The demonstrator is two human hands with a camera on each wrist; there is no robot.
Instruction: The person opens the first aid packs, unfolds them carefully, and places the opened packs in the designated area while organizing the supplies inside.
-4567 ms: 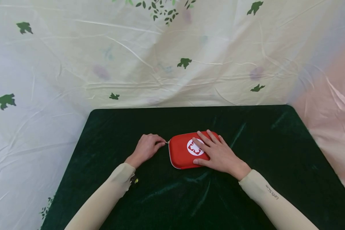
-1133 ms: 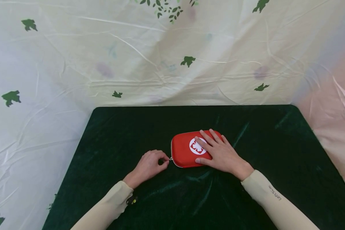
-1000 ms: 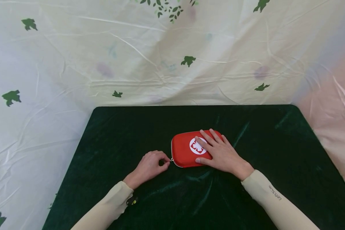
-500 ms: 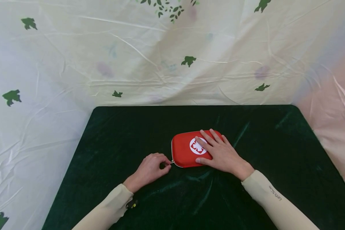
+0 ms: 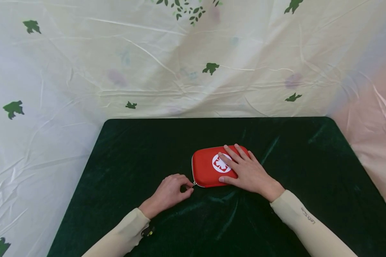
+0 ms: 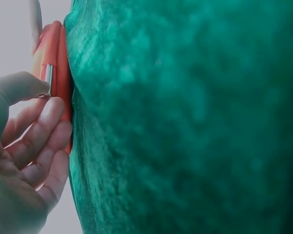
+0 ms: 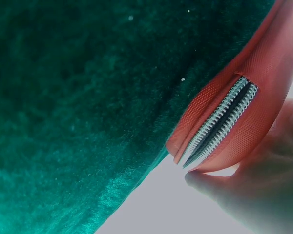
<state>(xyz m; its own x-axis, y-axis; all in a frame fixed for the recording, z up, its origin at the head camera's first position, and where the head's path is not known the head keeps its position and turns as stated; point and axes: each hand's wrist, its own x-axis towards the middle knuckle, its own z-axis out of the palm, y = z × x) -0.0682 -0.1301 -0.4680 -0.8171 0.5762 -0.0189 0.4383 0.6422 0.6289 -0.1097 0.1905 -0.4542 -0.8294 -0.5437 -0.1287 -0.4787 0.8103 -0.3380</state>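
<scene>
A red zippered first-aid case with a white round emblem lies flat at the middle of the table. My left hand pinches the small metal zipper pull between thumb and fingers, at the case's near left corner. Spread over the right part of the lid, my right hand rests with straight fingers and partly covers the emblem. In the right wrist view, two rows of silver zipper teeth stand apart with a dark gap between them, ending at red fabric.
Dark green velvet cloth covers the table and wrinkles just in front of the case. Behind the table's far edge hangs a pale curtain with green leaf prints. A small dark object sits at the left sleeve cuff.
My left hand has drawn the zipper pull toward me, from the case's left side round to its near left corner. The right hand and the case stay put.
</scene>
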